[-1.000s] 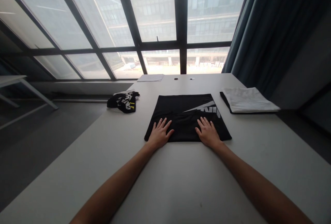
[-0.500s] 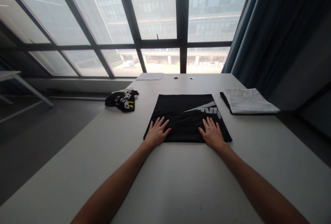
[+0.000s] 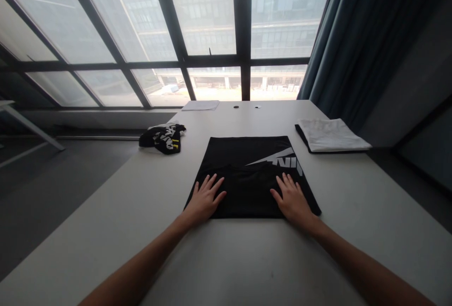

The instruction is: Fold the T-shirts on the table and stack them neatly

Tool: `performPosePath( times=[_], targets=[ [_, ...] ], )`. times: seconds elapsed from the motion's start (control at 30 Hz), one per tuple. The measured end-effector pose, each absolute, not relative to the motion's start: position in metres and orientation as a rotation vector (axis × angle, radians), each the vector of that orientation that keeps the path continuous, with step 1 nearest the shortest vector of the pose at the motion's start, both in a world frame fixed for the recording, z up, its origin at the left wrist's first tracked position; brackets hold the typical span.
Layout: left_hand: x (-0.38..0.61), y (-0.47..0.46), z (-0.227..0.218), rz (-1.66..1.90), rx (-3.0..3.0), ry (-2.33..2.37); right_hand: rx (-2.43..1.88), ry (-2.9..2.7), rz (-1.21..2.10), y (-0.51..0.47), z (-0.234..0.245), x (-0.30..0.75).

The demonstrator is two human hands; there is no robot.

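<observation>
A folded black shirt (image 3: pixel 247 165) with a white logo lies flat in the middle of the grey table (image 3: pixel 247 259). My left hand (image 3: pixel 204 198) rests flat on its near left corner, fingers spread and open. My right hand (image 3: pixel 291 198) lies flat on its near right part, fingers stretched out too. Both hands press on the cloth and hold nothing.
A crumpled black garment with white and yellow print (image 3: pixel 162 137) sits at the table's left edge. A folded white shirt on a black one (image 3: pixel 330 135) lies at the right. A sheet of paper (image 3: pixel 200 105) lies at the far edge by the window. Dark curtain (image 3: pixel 353 47) hangs right.
My hands have slid apart along the shirt's near edge, the left going left and the right going right. The view has tilted, so the shirt sits lower in the picture.
</observation>
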State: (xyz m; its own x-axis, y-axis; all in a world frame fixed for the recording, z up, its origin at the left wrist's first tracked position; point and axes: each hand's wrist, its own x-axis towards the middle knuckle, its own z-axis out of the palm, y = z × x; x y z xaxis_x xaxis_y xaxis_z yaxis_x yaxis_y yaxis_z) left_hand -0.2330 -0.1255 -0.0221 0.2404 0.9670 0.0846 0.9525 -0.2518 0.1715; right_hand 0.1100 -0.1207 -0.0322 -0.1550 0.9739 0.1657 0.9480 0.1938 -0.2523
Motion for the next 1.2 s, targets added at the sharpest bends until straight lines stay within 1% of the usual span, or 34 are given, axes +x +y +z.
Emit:
performPosePath(
  times=[0.13,0.23,0.4,0.53,0.67,0.8,0.93,1.03,1.13,1.2],
  targets=[
    [-0.252,-0.092,0.000,0.488,2.393,1.977,-1.749,-2.035,-0.009,-0.085,-0.012,0.140],
    [-0.271,-0.052,0.006,0.414,2.239,2.088,-1.888,-1.955,0.026,-0.048,-0.010,0.163],
    [-0.289,-0.022,-0.004,0.336,2.182,1.965,-1.969,-2.011,0.118,-0.024,-0.024,0.181],
    [-0.292,-0.025,-0.005,0.326,2.212,1.875,-1.974,-2.012,0.129,-0.028,-0.025,0.182],
    [-0.293,-0.028,0.002,0.376,2.215,1.753,-1.926,-1.967,0.207,-0.027,-0.020,0.185],
    [-0.289,-0.027,0.004,0.460,2.188,1.835,-1.833,-1.874,0.235,-0.019,-0.017,0.189],
    [-0.279,-0.032,0.003,0.422,2.249,1.943,-1.887,-1.908,0.187,-0.017,-0.016,0.185],
    [-0.261,-0.046,0.006,0.435,2.347,2.063,-1.953,-1.929,0.032,-0.030,-0.012,0.168],
    [-0.230,-0.068,0.007,0.540,2.489,1.934,-1.859,-1.985,-0.067,-0.054,-0.009,0.135],
    [-0.207,-0.082,0.003,0.486,2.580,1.782,-1.720,-2.119,-0.031,-0.070,-0.010,0.111]
  ],
)
